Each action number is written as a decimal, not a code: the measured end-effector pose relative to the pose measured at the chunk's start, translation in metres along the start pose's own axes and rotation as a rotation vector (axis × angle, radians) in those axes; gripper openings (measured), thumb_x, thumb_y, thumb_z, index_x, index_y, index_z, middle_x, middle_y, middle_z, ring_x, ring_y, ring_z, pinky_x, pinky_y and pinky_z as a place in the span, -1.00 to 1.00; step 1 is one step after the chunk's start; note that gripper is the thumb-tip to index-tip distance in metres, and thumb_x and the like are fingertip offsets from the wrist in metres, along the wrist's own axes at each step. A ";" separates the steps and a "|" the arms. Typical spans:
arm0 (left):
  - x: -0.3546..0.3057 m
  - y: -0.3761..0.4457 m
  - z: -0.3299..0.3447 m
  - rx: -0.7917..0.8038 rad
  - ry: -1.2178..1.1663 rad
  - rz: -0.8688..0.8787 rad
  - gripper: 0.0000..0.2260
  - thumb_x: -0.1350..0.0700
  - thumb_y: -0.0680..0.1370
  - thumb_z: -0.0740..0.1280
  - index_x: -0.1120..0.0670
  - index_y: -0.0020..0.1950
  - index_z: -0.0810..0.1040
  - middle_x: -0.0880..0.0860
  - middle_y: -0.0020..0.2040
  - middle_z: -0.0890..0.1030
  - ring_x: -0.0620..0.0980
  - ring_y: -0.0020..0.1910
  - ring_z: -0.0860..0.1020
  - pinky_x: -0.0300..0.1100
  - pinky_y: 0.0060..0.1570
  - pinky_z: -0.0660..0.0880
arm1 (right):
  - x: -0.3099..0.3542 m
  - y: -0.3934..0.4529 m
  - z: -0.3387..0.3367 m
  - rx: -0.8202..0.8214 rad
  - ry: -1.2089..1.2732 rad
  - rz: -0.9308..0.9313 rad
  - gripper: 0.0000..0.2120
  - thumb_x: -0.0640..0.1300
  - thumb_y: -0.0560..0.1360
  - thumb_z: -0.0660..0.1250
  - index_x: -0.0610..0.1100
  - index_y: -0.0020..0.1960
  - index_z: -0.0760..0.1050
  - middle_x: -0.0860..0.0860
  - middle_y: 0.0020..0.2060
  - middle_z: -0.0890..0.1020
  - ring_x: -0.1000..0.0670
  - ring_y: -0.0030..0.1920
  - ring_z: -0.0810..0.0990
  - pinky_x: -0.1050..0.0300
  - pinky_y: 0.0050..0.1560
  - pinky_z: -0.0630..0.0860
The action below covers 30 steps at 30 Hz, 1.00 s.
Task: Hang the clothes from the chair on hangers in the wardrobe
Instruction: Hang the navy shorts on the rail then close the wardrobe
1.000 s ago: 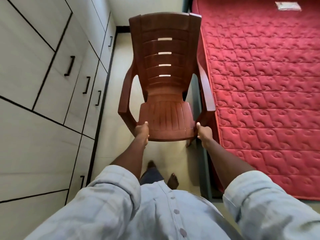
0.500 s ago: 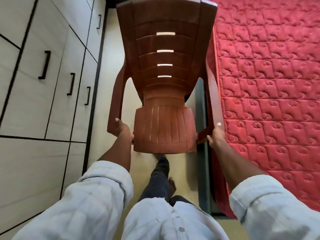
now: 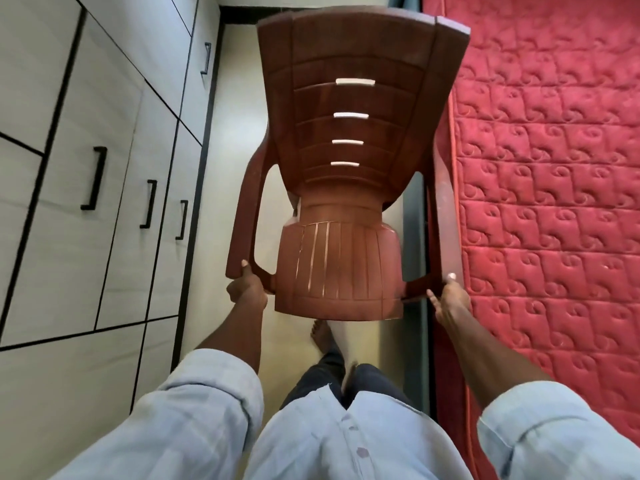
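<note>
Narrow strip of pale floor (image 3: 239,188) running from 6 toward 12 o'clock, lit softly from above. At 9 o'clock, pale cupboard doors (image 3: 114,174) with dark seams and black bar handles (image 3: 94,178). At 3 o'clock, red quilted mattress (image 3: 547,188) on a dark bed frame (image 3: 414,244).

Chair (image 3: 346,168) legs hidden under seat/back, can't see if they touch floor. Left hand (image 3: 246,285) fingers wrap behind armrest, out of sight. Right hand (image 3: 450,297) fingers partly behind other armrest. Wardrobe (image 3: 104,168) cut off at left/top edge. Foot (image 3: 320,336) blurred.
</note>
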<state>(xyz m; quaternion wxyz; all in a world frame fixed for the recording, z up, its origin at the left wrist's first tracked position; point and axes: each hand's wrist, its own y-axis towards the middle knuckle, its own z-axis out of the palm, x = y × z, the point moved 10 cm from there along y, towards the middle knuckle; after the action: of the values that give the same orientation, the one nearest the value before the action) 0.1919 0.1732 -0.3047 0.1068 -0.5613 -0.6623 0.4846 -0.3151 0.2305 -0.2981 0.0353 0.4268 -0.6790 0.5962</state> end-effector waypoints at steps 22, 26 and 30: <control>-0.394 0.044 0.318 0.233 -0.170 0.092 -0.52 -0.09 0.57 0.37 0.34 0.18 0.49 0.24 0.05 0.63 0.16 -0.03 0.65 0.00 0.07 0.59 | 0.306 0.088 0.398 0.154 -0.005 -0.084 -0.58 -0.13 0.58 0.32 -0.33 0.35 0.40 -0.20 0.29 0.50 -0.18 0.22 0.53 -0.01 -0.05 0.53; -0.466 0.049 0.373 0.224 -0.155 0.148 -0.57 -0.10 0.55 0.39 0.29 0.04 0.50 0.24 -0.07 0.63 0.15 -0.18 0.64 0.02 0.02 0.61 | 0.366 0.097 0.470 0.186 -0.011 -0.103 -0.59 -0.13 0.62 0.28 -0.34 0.37 0.37 -0.21 0.31 0.48 -0.14 0.14 0.49 -0.03 0.08 0.51; -0.540 0.064 0.429 0.191 -0.096 0.169 -0.52 -0.15 0.50 0.42 0.29 0.04 0.56 0.24 -0.09 0.66 0.18 -0.18 0.67 0.07 0.01 0.62 | 0.432 0.107 0.546 0.211 0.015 -0.142 -0.57 -0.18 0.62 0.26 -0.35 0.41 0.30 -0.23 0.34 0.43 -0.18 0.24 0.45 -0.11 0.22 0.49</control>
<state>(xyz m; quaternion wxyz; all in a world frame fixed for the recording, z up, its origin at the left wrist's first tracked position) 0.1261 -0.5145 -0.3541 0.0867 -0.5783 -0.5680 0.5791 -0.4037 -0.4683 -0.2977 0.0376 0.4708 -0.5803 0.6635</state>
